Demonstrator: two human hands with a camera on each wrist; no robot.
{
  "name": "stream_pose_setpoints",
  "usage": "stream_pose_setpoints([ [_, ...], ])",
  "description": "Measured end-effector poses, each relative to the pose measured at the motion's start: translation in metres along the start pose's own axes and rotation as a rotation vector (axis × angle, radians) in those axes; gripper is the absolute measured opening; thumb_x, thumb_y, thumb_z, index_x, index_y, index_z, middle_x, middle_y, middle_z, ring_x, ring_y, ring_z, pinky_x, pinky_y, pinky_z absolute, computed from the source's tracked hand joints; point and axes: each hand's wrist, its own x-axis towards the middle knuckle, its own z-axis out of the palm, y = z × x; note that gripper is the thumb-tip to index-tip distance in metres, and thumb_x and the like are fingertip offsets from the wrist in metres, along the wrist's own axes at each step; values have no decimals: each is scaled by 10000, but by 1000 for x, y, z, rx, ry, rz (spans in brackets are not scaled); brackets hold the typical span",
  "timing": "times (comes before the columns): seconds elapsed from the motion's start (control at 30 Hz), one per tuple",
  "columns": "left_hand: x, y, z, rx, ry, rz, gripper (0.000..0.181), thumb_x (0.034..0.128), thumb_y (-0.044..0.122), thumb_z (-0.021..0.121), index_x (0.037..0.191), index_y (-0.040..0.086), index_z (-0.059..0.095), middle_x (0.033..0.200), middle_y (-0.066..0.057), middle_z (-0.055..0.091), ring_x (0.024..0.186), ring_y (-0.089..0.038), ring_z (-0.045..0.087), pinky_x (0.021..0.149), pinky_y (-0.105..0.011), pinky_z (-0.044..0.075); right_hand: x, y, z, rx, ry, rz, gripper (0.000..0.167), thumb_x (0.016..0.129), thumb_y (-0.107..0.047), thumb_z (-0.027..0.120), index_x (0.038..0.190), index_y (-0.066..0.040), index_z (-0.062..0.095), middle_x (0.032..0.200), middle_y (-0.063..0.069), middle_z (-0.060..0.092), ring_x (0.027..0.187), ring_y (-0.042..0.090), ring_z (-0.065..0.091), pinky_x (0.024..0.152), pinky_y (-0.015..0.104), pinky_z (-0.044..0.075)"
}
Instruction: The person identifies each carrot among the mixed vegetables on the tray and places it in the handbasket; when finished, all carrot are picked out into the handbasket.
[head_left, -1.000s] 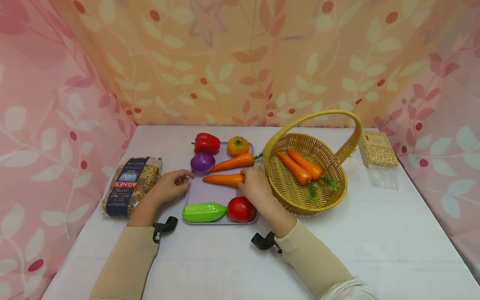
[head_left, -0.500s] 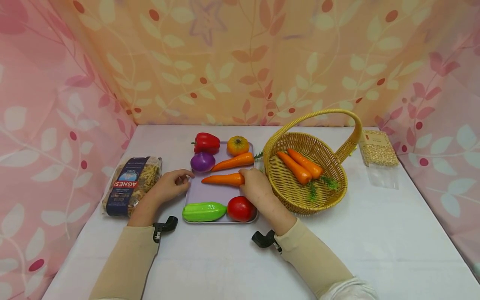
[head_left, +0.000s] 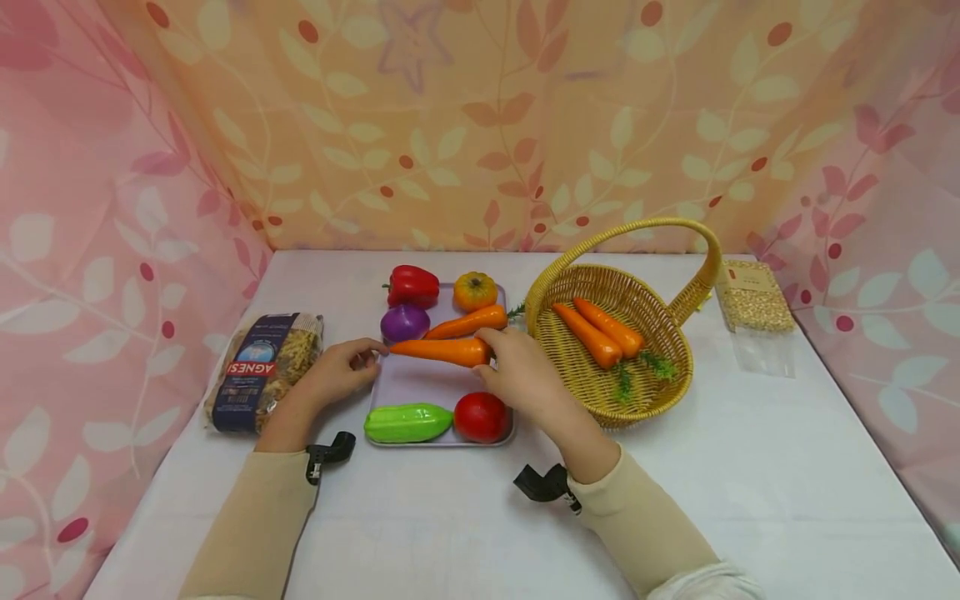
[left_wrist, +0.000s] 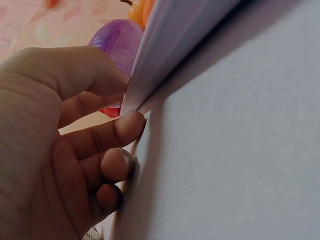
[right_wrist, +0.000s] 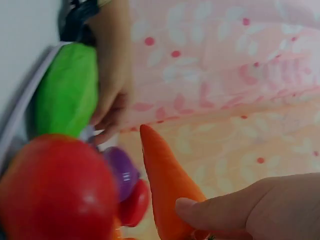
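Note:
In the head view, the right hand point(head_left: 528, 379) pinches the thick end of an orange carrot point(head_left: 441, 351) above the lilac tray point(head_left: 431, 385); its tip points left. The right wrist view shows the thumb point(right_wrist: 195, 210) on that carrot point(right_wrist: 167, 187). Fingers of the left hand point(head_left: 341, 371) hold the tray's left rim; up close, thumb and fingers point(left_wrist: 131, 126) meet at the tray edge point(left_wrist: 162, 42). Another carrot point(head_left: 472, 322), a purple vegetable point(head_left: 406, 323), a red pepper point(head_left: 413, 287), a small pumpkin point(head_left: 475, 292), a green vegetable point(head_left: 408, 423) and a tomato point(head_left: 481, 417) surround the held carrot.
Right of the tray stands a wicker basket point(head_left: 566, 379) with a tall arched handle and two carrots point(head_left: 600, 333) inside. A pasta bag point(head_left: 262, 371) lies beside the left forearm. A grain packet point(head_left: 755, 296) lies at the far right. Patterned cloth surrounds the table.
The right hand has raised the carrot from the tray, bringing its tip left and slightly up in the head view. The right wrist has shifted right. The left hand has stayed put.

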Motion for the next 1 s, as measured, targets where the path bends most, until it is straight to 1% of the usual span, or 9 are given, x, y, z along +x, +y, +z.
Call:
stream_pose_setpoints([
  [0.1,0,0,0,7,6,8,275,962,148,657,1234,145,696,926,-33,622,818,-237,525,709,-383,440,-12,-6,-18,54,27,-12,510,934,-286,766,1394,-125,617,1104,31,634,975,207,553,838,371,502],
  [0.23,0,0,0,8,6,14,276,962,146,658,1236,138,693,926,-32,618,820,-236,521,708,-382,437,-30,-10,-39,101,81,-64,526,921,-302,780,1395,-136,622,1089,8,631,971,201,551,826,363,492],
  [0.3,-1,0,0,7,6,14,275,964,149,658,1236,139,693,925,-33,616,820,-239,520,706,-380,436,-39,-10,-49,123,111,-90,540,911,-303,793,1397,-137,624,1080,4,635,906,194,550,775,350,492],
  [0.43,-1,0,0,0,5,13,275,966,150,659,1239,136,692,927,-38,617,824,-240,520,700,-373,435,-56,-9,-66,170,174,-107,545,898,-307,809,1386,-138,635,1054,10,638,757,181,514,667,334,468],
  [0.53,-1,1,0,-2,8,12,277,965,149,658,1239,130,693,927,-38,618,824,-231,520,692,-362,432,-66,-5,-77,189,225,-111,506,894,-300,815,1348,-143,655,1026,5,636,671,173,497,596,317,452],
  [0.63,-1,1,0,-2,9,13,280,964,143,657,1241,126,694,927,-35,618,819,-224,517,688,-361,428,-76,0,-87,201,277,-109,464,887,-279,822,1308,-152,675,1005,2,635,634,171,491,558,299,432],
  [0.7,-1,1,0,-4,10,14,279,964,135,657,1239,121,695,923,-38,616,813,-225,515,685,-367,425,-81,3,-93,216,315,-115,432,882,-252,827,1280,-154,690,1019,-1,647,632,169,495,555,286,425],
  [0.87,-1,1,0,-10,11,20,276,963,128,662,1236,113,696,915,-42,608,807,-225,510,682,-377,421,-95,12,-108,220,424,-141,388,865,-180,835,1235,-131,727,973,11,662,642,169,494,560,244,402],
  [1.0,0,0,0,-7,15,17,269,961,129,665,1229,120,697,912,-37,606,812,-224,513,683,-366,426,-107,21,-120,236,474,-113,390,863,-158,832,1238,-130,728,902,26,618,616,172,483,526,222,386],
])
